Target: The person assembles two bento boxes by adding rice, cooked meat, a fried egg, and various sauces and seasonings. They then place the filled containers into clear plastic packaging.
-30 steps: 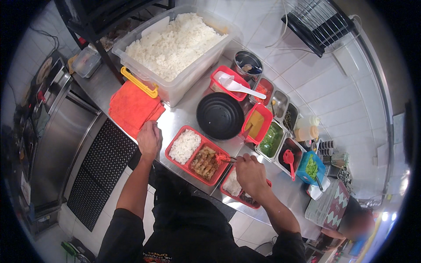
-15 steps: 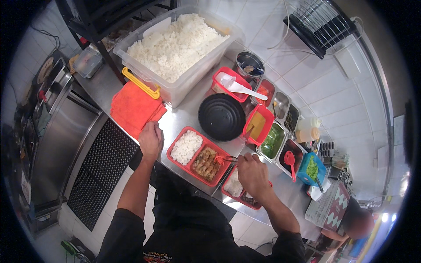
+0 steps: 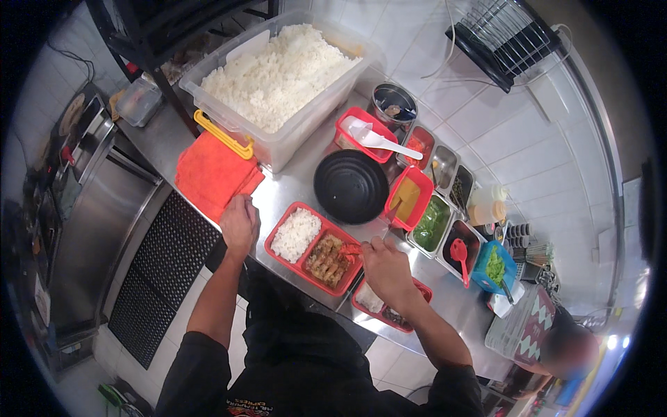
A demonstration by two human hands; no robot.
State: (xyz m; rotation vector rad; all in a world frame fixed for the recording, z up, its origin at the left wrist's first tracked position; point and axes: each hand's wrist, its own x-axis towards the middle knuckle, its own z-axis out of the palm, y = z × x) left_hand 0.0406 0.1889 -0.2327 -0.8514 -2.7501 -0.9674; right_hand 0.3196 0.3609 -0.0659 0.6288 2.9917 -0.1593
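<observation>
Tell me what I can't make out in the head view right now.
All in the head view:
Inside the right hand's grip: hidden by the back of the hand.
Middle of the nearer red meal box: covered by the right arm.
Whether the left hand pinches the orange cloth: hidden by its own back.
Contents of the steel bowl: too small and dark.

The right hand (image 3: 386, 271) has shifted toward ten o'clock, now hiding the tongs; its fingertips are just beside the shredded red garnish (image 3: 351, 249) in the bento box (image 3: 328, 228).
</observation>
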